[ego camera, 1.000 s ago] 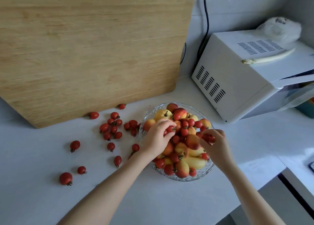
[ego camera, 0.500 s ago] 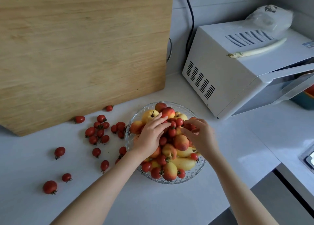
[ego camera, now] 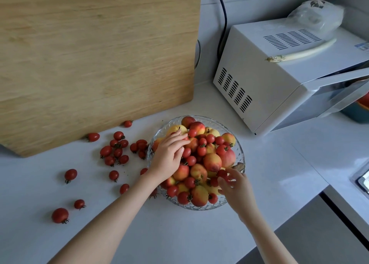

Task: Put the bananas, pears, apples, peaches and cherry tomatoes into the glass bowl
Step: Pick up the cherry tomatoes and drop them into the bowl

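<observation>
Red shows between the curled fingertips of the right hand (ego camera: 234,186): it appears to pinch one cherry tomato (ego camera: 222,173), though the blur there leaves the hold a little uncertain. That hand sits over the near right rim of the glass bowl (ego camera: 199,207), so its tomato is already above the pile and needs only a short drop. The left hand (ego camera: 169,157) lies across the bowl's left side with its fingers nearly straight, resting on the heaped fruit and gripping nothing. Inside the bowl, peaches (ego camera: 212,162), a pear (ego camera: 175,129) and many small tomatoes are stacked above the rim. What remains outside is the loose tomatoes (ego camera: 117,150), all on the white counter (ego camera: 279,164) to the left of the bowl: a tight cluster just beside its left wall, a few touching or nearly touching the glass, and stragglers well apart farther left and nearer the person. Being round, they offer no axis to line up with. The left hand is plainly the nearer one, and I judge the next pick falls to it. With the heap this high, a rolling tomato is the risk. A wooden board (ego camera: 95,60) leans behind the bowl to its left and a microwave (ego camera: 269,88) stands behind it to the right.
</observation>
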